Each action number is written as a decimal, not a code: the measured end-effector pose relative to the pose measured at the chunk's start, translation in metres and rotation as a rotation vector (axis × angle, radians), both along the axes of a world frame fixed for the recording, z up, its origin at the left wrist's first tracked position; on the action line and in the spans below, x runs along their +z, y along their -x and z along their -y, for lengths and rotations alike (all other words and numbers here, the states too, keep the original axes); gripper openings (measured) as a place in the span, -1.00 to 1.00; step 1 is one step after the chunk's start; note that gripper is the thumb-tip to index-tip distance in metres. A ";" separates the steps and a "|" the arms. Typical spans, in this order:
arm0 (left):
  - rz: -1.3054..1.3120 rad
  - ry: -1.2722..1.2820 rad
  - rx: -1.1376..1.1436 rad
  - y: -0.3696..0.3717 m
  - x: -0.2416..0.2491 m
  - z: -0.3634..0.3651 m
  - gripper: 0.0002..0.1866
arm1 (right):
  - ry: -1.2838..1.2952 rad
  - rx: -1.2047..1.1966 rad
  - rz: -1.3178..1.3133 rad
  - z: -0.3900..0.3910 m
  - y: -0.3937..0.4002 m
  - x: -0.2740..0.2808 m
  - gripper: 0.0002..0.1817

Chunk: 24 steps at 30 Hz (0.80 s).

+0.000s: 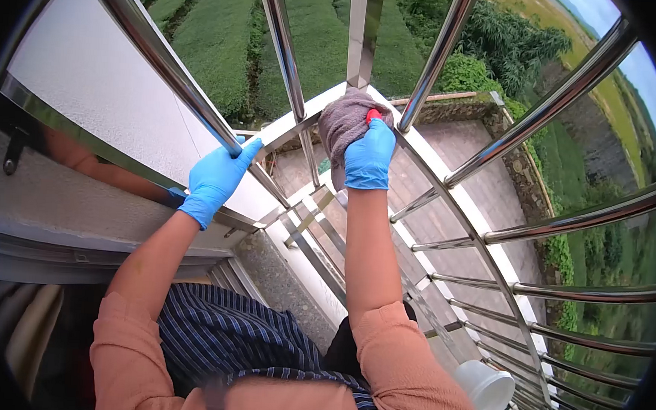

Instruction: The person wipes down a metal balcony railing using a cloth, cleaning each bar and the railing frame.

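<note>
My right hand (369, 156), in a blue glove with something red at a fingertip, presses a grey-brown cloth (342, 128) onto the corner of the metal railing (428, 162), at the foot of the square post (364, 38). The cloth bunches over the rail, and part of it hangs below. My left hand (219, 176), also gloved in blue, is closed around the horizontal rail on the left, beside the base of an upright bar (164, 60).
A white bucket (485, 391) stands at the lower right behind the bars. More shiny bars run down the right side. A white wall (110, 79) is on the left. Far below lie a paved terrace (487, 185) and green rows of plants.
</note>
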<state>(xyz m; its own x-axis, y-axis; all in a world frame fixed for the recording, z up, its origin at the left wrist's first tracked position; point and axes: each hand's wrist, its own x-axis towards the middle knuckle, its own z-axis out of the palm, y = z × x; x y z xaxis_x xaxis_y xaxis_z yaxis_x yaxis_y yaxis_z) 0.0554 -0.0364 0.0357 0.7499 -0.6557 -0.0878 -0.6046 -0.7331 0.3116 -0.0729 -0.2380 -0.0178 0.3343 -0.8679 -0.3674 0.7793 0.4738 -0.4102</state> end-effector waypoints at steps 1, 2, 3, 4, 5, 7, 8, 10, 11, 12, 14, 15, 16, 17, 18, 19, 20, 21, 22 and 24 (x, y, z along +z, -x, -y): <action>-0.029 -0.047 -0.014 -0.005 -0.002 0.000 -0.24 | 0.033 0.055 -0.097 0.005 0.003 -0.007 -0.69; 0.017 0.050 -0.032 -0.001 -0.005 -0.002 -0.25 | -0.045 0.094 -0.160 0.010 0.005 -0.013 -0.68; 0.071 0.089 -0.025 0.000 -0.009 -0.002 -0.26 | 0.020 0.106 -0.122 0.023 0.000 -0.044 -0.68; 0.031 0.060 -0.017 0.000 -0.006 -0.001 -0.28 | -0.076 0.110 -0.134 0.020 0.004 -0.031 -0.67; -0.014 0.019 -0.011 0.001 -0.002 -0.002 -0.29 | -0.036 0.070 -0.096 0.047 -0.007 -0.088 -0.65; -0.017 0.050 -0.015 0.004 0.002 -0.005 -0.30 | 0.293 -0.027 -0.276 0.031 -0.003 -0.090 -0.70; -0.021 0.062 -0.018 0.005 0.006 -0.004 -0.31 | 0.301 0.101 -0.337 0.031 0.006 -0.102 -0.72; -0.066 0.034 -0.014 0.007 0.015 -0.004 -0.32 | 0.370 0.287 -0.472 0.020 0.022 -0.110 -0.75; -0.092 0.018 -0.009 0.007 0.019 -0.006 -0.33 | 0.434 0.342 -0.543 0.004 0.030 -0.098 -0.77; -0.094 0.045 -0.009 0.005 0.015 -0.007 -0.35 | 0.493 0.397 -0.614 -0.011 0.039 -0.087 -0.78; -0.114 0.053 -0.038 0.004 0.016 -0.009 -0.36 | 0.622 0.420 -0.687 -0.029 0.050 -0.068 -0.78; -0.119 0.057 -0.056 0.004 0.019 -0.010 -0.36 | 0.687 0.426 -0.719 -0.036 0.053 -0.050 -0.78; -0.130 0.039 -0.062 0.005 0.023 -0.012 -0.38 | 0.707 0.379 -0.681 -0.048 0.058 -0.012 -0.79; -0.114 0.057 -0.067 0.004 0.023 -0.013 -0.39 | 0.699 0.423 -0.674 -0.045 0.066 0.005 -0.73; -0.098 0.075 -0.072 0.003 0.020 -0.013 -0.39 | 0.720 0.407 -0.469 -0.041 0.077 0.028 -0.64; -0.088 0.090 -0.075 0.004 0.018 -0.014 -0.40 | 0.731 0.393 -0.268 -0.041 0.089 0.047 -0.54; -0.154 0.037 -0.088 0.006 0.031 -0.015 -0.41 | 0.640 0.444 -0.065 -0.044 0.100 0.060 -0.43; -0.146 0.053 -0.089 0.006 0.025 -0.016 -0.42 | 0.543 0.489 0.137 -0.050 0.109 0.065 -0.32; -0.132 0.073 -0.091 0.004 0.019 -0.014 -0.42 | 0.542 0.510 0.136 -0.054 0.114 0.048 -0.22; -0.101 0.129 -0.101 0.004 0.016 -0.016 -0.44 | 0.447 0.523 -0.141 -0.061 0.107 0.006 -0.21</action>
<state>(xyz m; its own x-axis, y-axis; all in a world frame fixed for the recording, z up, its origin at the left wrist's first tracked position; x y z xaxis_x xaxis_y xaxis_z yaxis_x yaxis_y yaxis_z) 0.0517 -0.0206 0.0515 0.6713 -0.7379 -0.0699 -0.6339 -0.6204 0.4618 -0.1795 -0.1771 -0.0114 0.7244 -0.6842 -0.0838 0.4200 0.5345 -0.7335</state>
